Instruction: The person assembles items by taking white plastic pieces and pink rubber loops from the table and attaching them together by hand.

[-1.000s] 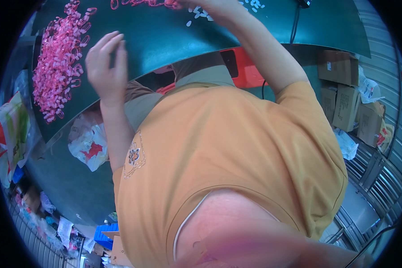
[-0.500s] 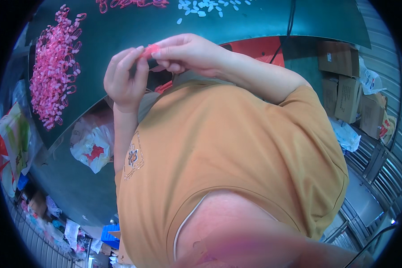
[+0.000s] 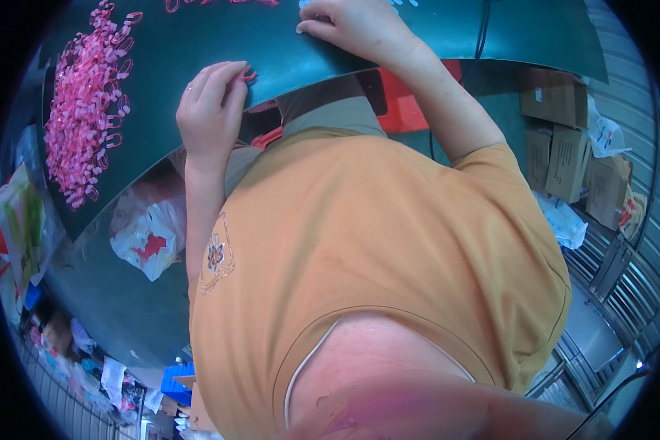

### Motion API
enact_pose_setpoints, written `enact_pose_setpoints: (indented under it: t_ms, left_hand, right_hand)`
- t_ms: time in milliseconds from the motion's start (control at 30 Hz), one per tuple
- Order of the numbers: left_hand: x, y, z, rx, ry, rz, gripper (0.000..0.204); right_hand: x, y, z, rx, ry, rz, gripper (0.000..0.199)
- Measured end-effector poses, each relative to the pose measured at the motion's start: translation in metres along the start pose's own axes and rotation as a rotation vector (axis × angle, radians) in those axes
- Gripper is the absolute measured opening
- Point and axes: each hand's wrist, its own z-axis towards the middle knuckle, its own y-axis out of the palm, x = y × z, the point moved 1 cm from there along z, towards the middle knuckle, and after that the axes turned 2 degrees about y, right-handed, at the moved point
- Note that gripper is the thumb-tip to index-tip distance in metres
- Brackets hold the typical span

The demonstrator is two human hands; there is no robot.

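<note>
No legible text, apparently.

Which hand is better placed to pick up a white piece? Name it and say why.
Right, I'd judge: the right hand is beside the white pieces, while the left hand pinches a pink piece.

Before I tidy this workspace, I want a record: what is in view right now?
tabletop: one, green, upper area
looped-piece pile: one, pink, tabletop's left
loose loops: several, pink-red, top edge
oval pieces: few visible, white, top edge
held piece: one, red-pink, left fingertips
cable: one, black, tabletop's right
red plastic object: one, under tabletop
cardboard boxes: at least four, brown, right
plastic bags: several, mostly white, both sides
blue crate: one, lower left
clutter: uncountable, mixed, lower left
shirt: one, mustard, centre
left hand: one, bare, upper left
right hand: one, bare, top
</note>
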Motion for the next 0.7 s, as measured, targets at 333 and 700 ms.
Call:
enact_pose_setpoints:
  t_ms: [333,700]
  left_hand:
    - [-0.004,-0.002,-0.004,-0.009,0.063,0.043,0.018]
    - [-0.004,0.0,-0.001,0.012,0.014,-0.01,0.012]
  right_hand:
    - [-0.004,0.018,-0.004,0.062,-0.079,-0.027,0.016]
    - [-0.038,0.053,0.02,0.15,-0.37,0.082,0.015]
